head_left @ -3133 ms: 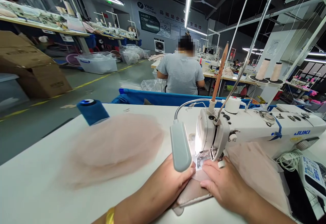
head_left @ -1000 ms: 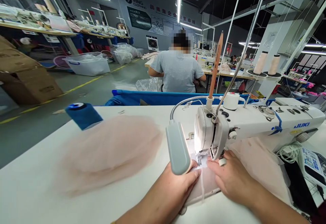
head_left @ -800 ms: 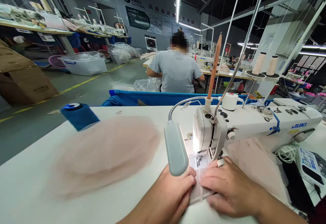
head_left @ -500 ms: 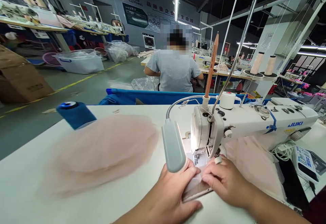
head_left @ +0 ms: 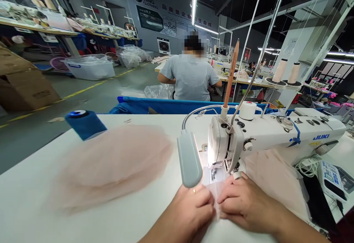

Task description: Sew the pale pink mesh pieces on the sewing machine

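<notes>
Just in front of the needle of the white sewing machine (head_left: 265, 134), sheer pale pink fabric (head_left: 214, 189) lies between my two hands. My left hand (head_left: 190, 206), fingers curled, grips its left side; the lamp head hides part of the fingers. On the other side my right hand (head_left: 246, 202) pinches the fabric with bent fingers and wears a pale band on one finger. Both hands are close to the presser foot (head_left: 215, 171). The grey lamp head (head_left: 189, 159) hangs just above my left hand.
A heap of sheer pink fabric (head_left: 118, 165) spreads over the table's left side, beside a blue thread cone (head_left: 85, 125). More pink fabric (head_left: 276, 176) lies under the machine arm. A control box (head_left: 332, 180) stands at right. A person in grey (head_left: 190, 77) sits ahead.
My left hand has closed from a spread pose, thumb drawn in, onto the fabric. The right hand has shifted slightly down and right. The fabric between them now looks bunched upward.
</notes>
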Motion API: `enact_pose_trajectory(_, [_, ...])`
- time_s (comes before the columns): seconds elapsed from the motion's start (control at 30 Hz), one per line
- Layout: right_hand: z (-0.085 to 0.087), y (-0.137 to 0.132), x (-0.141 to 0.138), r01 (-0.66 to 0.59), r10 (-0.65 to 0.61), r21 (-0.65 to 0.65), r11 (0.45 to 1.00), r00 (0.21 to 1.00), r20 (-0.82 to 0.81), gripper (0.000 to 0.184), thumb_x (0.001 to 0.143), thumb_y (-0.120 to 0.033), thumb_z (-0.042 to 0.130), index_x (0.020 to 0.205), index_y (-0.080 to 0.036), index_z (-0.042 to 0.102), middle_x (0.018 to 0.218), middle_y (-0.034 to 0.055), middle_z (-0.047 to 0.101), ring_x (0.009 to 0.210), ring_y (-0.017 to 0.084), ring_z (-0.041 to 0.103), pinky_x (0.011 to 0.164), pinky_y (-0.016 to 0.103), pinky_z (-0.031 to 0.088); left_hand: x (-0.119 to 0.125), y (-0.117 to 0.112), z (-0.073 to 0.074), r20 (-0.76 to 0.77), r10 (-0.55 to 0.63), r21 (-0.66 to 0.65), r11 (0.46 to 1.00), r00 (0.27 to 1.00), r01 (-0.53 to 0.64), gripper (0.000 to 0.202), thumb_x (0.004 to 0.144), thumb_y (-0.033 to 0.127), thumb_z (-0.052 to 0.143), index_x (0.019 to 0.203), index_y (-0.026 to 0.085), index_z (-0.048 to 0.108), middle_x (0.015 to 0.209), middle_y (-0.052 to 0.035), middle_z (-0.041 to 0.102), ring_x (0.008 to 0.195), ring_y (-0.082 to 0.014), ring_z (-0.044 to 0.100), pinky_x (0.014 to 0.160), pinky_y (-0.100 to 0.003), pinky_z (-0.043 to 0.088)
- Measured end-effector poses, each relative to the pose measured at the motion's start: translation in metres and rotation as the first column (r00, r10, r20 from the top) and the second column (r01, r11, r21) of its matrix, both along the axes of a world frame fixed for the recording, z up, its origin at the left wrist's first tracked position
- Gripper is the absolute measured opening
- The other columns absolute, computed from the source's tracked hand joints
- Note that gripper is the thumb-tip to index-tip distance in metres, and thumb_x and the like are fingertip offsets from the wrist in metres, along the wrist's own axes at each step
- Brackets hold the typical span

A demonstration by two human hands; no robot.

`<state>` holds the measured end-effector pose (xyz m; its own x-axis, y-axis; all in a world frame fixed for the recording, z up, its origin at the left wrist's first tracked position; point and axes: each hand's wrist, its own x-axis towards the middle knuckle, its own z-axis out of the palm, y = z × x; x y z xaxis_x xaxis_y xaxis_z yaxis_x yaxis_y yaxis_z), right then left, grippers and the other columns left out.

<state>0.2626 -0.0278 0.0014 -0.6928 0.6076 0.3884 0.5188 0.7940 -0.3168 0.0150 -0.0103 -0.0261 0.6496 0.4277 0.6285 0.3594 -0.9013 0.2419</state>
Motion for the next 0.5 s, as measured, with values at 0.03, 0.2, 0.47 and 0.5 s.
enact_pose_trajectory(0.03, [0.001, -0.001, 0.003, -0.010, 0.009, 0.018, 1.000, 0.998, 0.059, 0.020, 0.108, -0.027, 0.077, 0.090, -0.024, 0.068, 0.113, -0.0010, 0.084, 0.104, 0.021, 0.069, 0.098, 0.039, 0.046, -0.001, -0.001, -0.008, -0.012, -0.013, 0.016, 1.000, 1.000, 0.013, 0.031, 0.100, 0.006, 0.046, 0.081, 0.024, 0.063, 0.083, -0.0029, 0.070, 0.076, -0.0220, 0.060, 0.073, -0.038, 0.042])
enact_pose_trajectory(0.2, [0.005, -0.005, 0.007, 0.037, -0.049, 0.077, 0.996, 0.987, 0.153, 0.012, 0.111, -0.030, 0.074, 0.100, -0.025, 0.072, 0.106, -0.0003, 0.083, 0.097, 0.021, 0.066, 0.092, 0.038, 0.045, -0.003, -0.003, -0.024, -0.039, 0.018, 0.039, 0.999, 0.999, -0.016, 0.030, 0.096, 0.005, 0.051, 0.090, 0.026, 0.070, 0.083, -0.0021, 0.072, 0.075, -0.0219, 0.064, 0.075, -0.040, 0.044])
enact_pose_trajectory(0.47, [-0.004, 0.005, 0.000, 0.101, -0.118, 0.099, 0.990, 0.976, 0.182, 0.010, 0.111, -0.024, 0.071, 0.101, -0.025, 0.072, 0.107, 0.0032, 0.080, 0.102, 0.024, 0.064, 0.098, 0.039, 0.045, -0.004, 0.016, -0.014, -0.011, 0.045, 0.065, 0.997, 0.999, -0.044, 0.040, 0.105, 0.005, 0.040, 0.083, 0.024, 0.069, 0.078, -0.0023, 0.068, 0.066, -0.0191, 0.058, 0.068, -0.036, 0.045])
enact_pose_trajectory(0.5, [-0.004, 0.006, 0.000, 0.112, -0.129, 0.098, 0.989, 0.975, 0.184, 0.008, 0.111, -0.024, 0.071, 0.103, -0.025, 0.073, 0.108, 0.0039, 0.079, 0.103, 0.024, 0.064, 0.098, 0.039, 0.046, -0.004, 0.018, -0.013, -0.010, 0.050, 0.054, 0.997, 0.999, -0.050, 0.041, 0.106, 0.006, 0.040, 0.082, 0.024, 0.069, 0.077, -0.0031, 0.068, 0.066, -0.0191, 0.059, 0.068, -0.036, 0.047])
